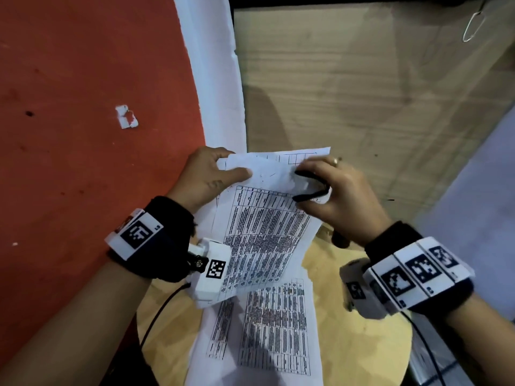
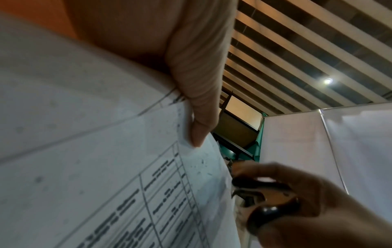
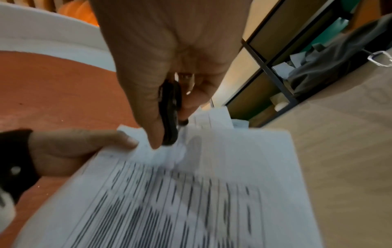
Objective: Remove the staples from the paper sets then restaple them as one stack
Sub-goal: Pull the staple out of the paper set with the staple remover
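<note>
A set of printed table sheets (image 1: 264,221) is held up above the round wooden table (image 1: 359,310). My left hand (image 1: 211,174) pinches its top left corner, thumb on the folded-over top sheet (image 2: 197,127). My right hand (image 1: 334,190) grips a black staple remover (image 1: 312,185) at the top edge of the set, its jaws at the paper (image 3: 169,127). The staple itself is hidden. A second printed set (image 1: 276,327) lies flat on the table below.
An orange-red wall (image 1: 83,135) with a white strip (image 1: 217,79) is on the left. A pale wood-grain panel (image 1: 362,93) stands behind. A white partition (image 1: 473,204) is at the right. A wire hook (image 1: 473,20) hangs at top right.
</note>
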Demonstrator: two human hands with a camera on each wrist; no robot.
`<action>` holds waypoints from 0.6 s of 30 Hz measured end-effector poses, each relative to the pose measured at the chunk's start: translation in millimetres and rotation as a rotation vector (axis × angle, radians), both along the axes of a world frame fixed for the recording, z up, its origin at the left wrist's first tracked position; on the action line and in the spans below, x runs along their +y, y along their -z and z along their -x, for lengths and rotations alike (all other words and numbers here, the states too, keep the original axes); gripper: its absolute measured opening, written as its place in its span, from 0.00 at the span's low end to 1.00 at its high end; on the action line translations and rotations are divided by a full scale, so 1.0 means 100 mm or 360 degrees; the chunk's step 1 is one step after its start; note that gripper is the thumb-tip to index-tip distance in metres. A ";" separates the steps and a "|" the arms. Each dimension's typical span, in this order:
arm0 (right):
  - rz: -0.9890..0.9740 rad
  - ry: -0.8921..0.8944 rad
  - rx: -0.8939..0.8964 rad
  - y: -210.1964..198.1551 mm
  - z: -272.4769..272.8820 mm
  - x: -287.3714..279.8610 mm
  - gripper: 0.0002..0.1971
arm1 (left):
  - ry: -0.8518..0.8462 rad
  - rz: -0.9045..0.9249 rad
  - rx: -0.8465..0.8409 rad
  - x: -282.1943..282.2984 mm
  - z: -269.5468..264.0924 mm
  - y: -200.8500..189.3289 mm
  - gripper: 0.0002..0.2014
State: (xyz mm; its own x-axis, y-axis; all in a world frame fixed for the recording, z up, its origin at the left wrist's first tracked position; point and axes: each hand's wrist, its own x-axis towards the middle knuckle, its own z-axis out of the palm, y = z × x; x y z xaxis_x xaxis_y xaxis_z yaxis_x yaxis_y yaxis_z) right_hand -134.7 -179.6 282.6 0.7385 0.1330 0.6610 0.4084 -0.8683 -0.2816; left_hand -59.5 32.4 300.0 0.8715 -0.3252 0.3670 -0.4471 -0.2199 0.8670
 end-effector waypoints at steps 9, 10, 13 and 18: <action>0.0365 -0.0218 0.0663 -0.47 -0.28 0.00 0.25 | 0.0111 -0.0290 -0.0198 0.06 -0.09 0.02 0.13; 0.0359 -0.0211 0.0681 -0.48 -0.27 0.01 0.25 | 0.0066 -0.0340 -0.0240 0.07 -0.11 0.03 0.14; 0.0378 -0.0204 0.0695 -0.50 -0.25 0.03 0.25 | -0.0270 -0.0777 -0.0570 0.07 -0.12 0.01 0.16; 0.0307 -0.0269 0.0701 -0.55 -0.18 0.07 0.24 | -0.0568 -0.1371 -0.1033 -0.17 0.14 -0.13 0.18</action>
State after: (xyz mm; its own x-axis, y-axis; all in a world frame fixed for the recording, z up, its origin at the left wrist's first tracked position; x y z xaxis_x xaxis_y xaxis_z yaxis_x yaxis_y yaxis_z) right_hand -116.6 -172.8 337.2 0.8993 0.3635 0.2431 0.4261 -0.8536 -0.2998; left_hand -73.2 15.1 312.5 0.6916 -0.4590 0.5576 -0.5489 -0.8358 -0.0071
